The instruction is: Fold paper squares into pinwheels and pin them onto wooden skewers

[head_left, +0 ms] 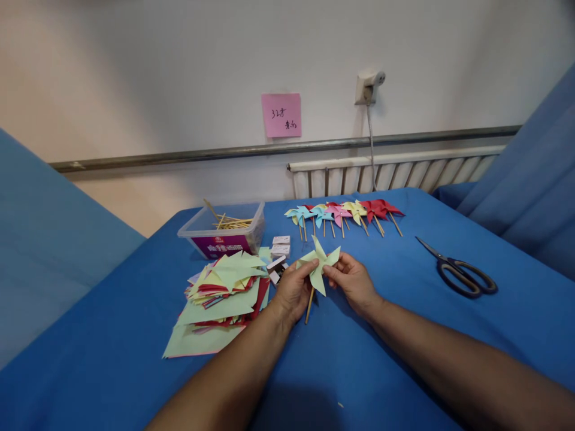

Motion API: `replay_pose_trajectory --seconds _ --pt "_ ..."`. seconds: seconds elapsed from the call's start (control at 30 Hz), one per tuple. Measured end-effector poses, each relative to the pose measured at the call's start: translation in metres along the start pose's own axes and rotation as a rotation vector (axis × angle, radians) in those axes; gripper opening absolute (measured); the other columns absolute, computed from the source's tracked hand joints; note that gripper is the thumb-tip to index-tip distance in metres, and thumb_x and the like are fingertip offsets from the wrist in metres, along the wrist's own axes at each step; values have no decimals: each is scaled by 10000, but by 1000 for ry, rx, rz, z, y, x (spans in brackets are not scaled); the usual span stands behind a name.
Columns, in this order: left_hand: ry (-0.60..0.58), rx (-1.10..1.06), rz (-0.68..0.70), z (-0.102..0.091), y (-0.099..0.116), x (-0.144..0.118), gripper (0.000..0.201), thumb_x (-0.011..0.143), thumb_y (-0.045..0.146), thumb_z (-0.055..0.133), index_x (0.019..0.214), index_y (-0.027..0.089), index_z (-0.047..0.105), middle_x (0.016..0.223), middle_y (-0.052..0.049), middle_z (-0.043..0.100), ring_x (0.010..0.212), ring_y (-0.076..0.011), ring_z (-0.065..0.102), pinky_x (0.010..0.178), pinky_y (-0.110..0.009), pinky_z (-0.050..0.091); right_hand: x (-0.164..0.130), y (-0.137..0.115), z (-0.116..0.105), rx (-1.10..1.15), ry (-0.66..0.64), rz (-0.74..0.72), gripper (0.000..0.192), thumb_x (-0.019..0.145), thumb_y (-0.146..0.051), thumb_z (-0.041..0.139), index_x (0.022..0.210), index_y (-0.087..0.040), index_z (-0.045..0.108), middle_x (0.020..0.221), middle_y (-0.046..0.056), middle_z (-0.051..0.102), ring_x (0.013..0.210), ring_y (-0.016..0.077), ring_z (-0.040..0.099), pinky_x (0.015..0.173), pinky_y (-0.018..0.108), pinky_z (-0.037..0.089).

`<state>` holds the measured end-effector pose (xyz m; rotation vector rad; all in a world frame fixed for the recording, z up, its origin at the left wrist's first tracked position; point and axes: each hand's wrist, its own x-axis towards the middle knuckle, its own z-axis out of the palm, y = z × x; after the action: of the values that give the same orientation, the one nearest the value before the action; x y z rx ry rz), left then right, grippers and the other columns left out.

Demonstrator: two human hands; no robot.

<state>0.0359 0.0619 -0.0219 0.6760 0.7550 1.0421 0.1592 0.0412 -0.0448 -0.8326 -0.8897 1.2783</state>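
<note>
At the far left of the blue surface (112, 341) lies a loose pile of cut paper pieces (220, 299), mostly pale green and yellow with red ones between them. Behind the pile stands a clear plastic box (224, 230) with a purple label, and thin wooden sticks lie inside it. Just right of the pile are some small white boxes (279, 250), close together.

The left hand (293, 290) is closed around the left side of a pale green paper pinwheel (318, 266), with the thumb on the front of the paper. The wooden stick (309, 305) of the pinwheel points down and out below this hand. The right hand (353, 281) pinches the right blades of the same pinwheel between thumb and fingers. The pinwheel is held a little above the surface, in the middle, just beside the white boxes.

Behind the hands, a row of finished pinwheels (344, 214) lies on the surface: light blue, pink, yellow and red, each one on its stick. Further to the right, well apart from the hands, a pair of scissors (458, 272) with black handles lies closed on the surface.

On the wall behind, a pink note (281, 115) is stuck above a metal rail.
</note>
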Motion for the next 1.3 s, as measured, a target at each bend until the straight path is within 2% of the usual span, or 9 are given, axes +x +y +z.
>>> replay_pose_trajectory --seconds 0.17,0.43,0.7,0.9,1.03,1.17,1.23,1.3 --pt "-6 -26 -30 -1 1 1 246 674 221 749 874 96 679 716 -70 707 556 -163 625 551 -278 486 -2 -3 1 7 -43 -1 355 645 -313 798 920 -192 609 683 -38 635 513 76 494 481 211 381" --pt "-21 -12 -47 -1 -1 1 212 635 194 778 778 119 640 665 -39 682 554 -155 627 565 -267 488 0 -2 -2 -58 -18 -28 261 701 -363 763 835 -178 638 589 -58 559 468 66 447 464 215 340" --pt "3 9 -26 3 1 -3 196 648 184 764 781 130 631 676 -36 694 538 -143 618 512 -238 458 0 1 -6 -42 63 20 302 734 -435 736 690 -170 599 602 -34 567 475 66 433 487 229 317" --pt "-24 24 -55 0 2 0 171 678 173 739 820 108 667 707 -52 708 555 -132 617 547 -237 458 3 -8 -8 108 64 72 324 728 -456 739 862 -173 659 632 -40 538 500 73 427 475 220 303" --pt "-5 21 -83 -2 2 1 169 663 155 751 799 118 657 681 -44 695 561 -142 623 551 -246 464 4 -10 -9 138 28 94 321 694 -445 773 711 -184 586 563 -59 488 485 74 401 484 221 303" --pt "-14 21 -105 -2 3 1 199 642 142 762 804 118 648 683 -50 691 560 -155 629 556 -260 475 4 -10 -10 116 55 112 377 681 -471 774 644 -191 526 537 -58 476 468 78 380 472 226 291" --pt "3 17 -98 -2 4 1 189 654 157 759 798 120 642 647 -32 670 531 -140 609 520 -246 454 4 -12 -10 138 52 124 349 702 -478 755 686 -184 569 564 -48 489 479 80 392 468 226 288" --pt "15 16 -101 -3 4 1 169 679 180 748 796 122 639 613 -17 649 491 -123 580 475 -232 424 3 -16 -11 180 7 128 307 721 -451 747 808 -178 640 609 -41 507 508 82 416 480 222 300"
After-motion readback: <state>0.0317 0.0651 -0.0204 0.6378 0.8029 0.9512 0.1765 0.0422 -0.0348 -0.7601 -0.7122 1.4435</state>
